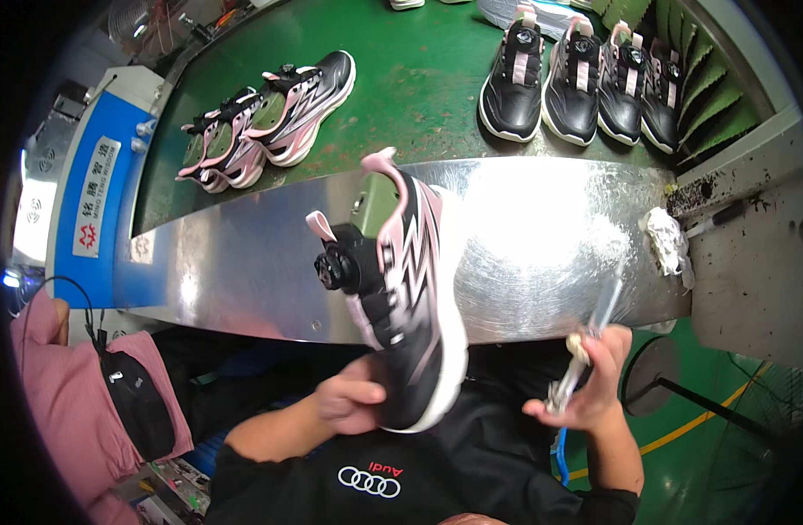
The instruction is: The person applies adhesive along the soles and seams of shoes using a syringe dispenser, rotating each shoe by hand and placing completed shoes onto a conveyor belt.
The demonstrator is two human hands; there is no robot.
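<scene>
A black-and-pink sneaker with a white sole is gripped at its toe by my left hand. It tilts upward over the metal plate's near edge, its heel pointing away from me. A green shoe last fills the sneaker's opening, and a black dial sits on its tongue. Off to the right, my right hand has its fingers closed round a slim tool with a pale, narrow blade-like end. The lower part of that tool looks wrapped in something whitish; its exact kind is unclear.
Several matching sneakers stand at the far right, with more sneakers at the far left on the green conveyor belt. Crumpled white material lies at the metal plate's right end. A person in pink is at the left.
</scene>
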